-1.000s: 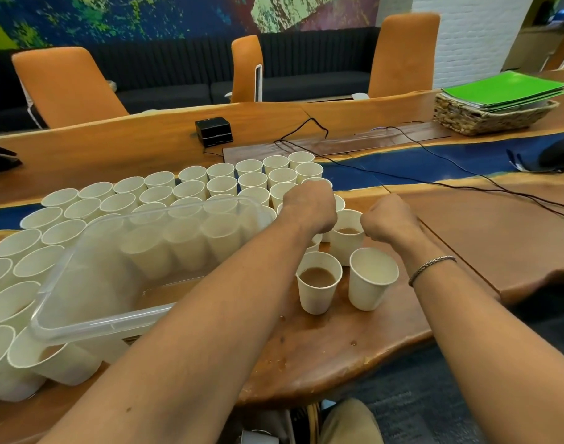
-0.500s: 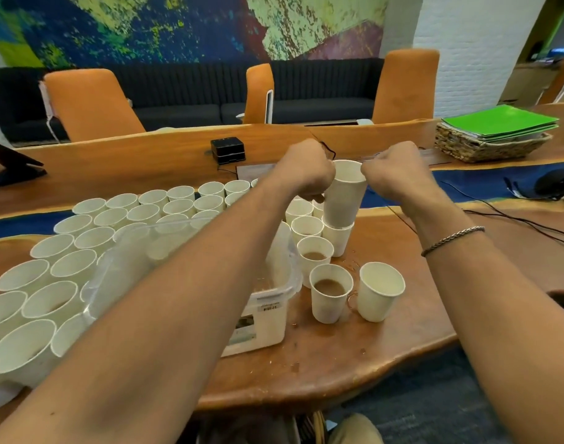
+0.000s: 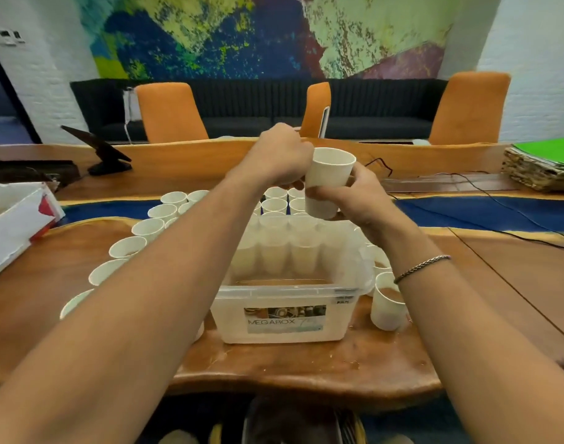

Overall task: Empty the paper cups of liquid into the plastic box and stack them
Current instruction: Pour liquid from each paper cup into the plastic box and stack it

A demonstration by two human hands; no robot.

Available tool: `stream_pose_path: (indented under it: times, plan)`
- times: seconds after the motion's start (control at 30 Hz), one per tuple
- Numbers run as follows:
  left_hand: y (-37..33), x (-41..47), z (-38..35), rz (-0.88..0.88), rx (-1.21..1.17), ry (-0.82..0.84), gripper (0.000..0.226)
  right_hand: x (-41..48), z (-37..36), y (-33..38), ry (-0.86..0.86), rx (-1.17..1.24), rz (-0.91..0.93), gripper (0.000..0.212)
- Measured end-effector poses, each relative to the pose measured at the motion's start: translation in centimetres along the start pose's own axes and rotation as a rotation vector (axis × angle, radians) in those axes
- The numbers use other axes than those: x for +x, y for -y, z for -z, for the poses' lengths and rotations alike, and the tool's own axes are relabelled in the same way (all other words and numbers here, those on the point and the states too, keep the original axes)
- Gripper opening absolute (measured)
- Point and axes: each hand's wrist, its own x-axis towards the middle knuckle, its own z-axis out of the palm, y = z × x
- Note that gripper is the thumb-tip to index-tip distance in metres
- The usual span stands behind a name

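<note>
Since rows of paper cups [image 3: 126, 247] crowd the desk [image 3: 306, 363] on the L side, right under the L forearm, a dropped elbow could knock several over. Some seem to hold brown liquid, so that means a spill on the wood.

L hand [image 3: 280, 158] is up at centre, fingers curled tight against the rim side of the nested cups [image 3: 330, 169]. These hang in the air over the far end of the plastic box [image 3: 229, 318], not touching it. Looks like two cups, one pushed into the other. R hand [image 3: 357, 200] wraps the lower part, fingers closed round it.

Risks here:
- Squeezing too hard w/ both hands could crush the thin paper wall.
- Any dregs inside (can't see in) could drip outside the box if the pair tilts toward the far cups.
- Box has a shallow brown layer & sits near the desk edge, so a bump from either arm might slosh it.

Further R, a full cup [image 3: 388, 310] stands just beside the box, directly below the R wrist: prob. the easiest thing to tip if that arm drops.
</note>
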Motion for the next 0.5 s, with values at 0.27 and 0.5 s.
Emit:
stream_pose_path:
  times: [0.27,0.5]
  plan:
    - [10.6,-1.7,-2.5,0.128,0.190,-0.063,0.034,-0.4,-2.8,-3.6,0.090,-0.154,-0.052,0.067]
    - [14.0,-2.1,-4.0,0.089,0.201,-0.003,0.031,-0.6,-3.8,-4.8,0.122,-0.242,0.010,0.064]
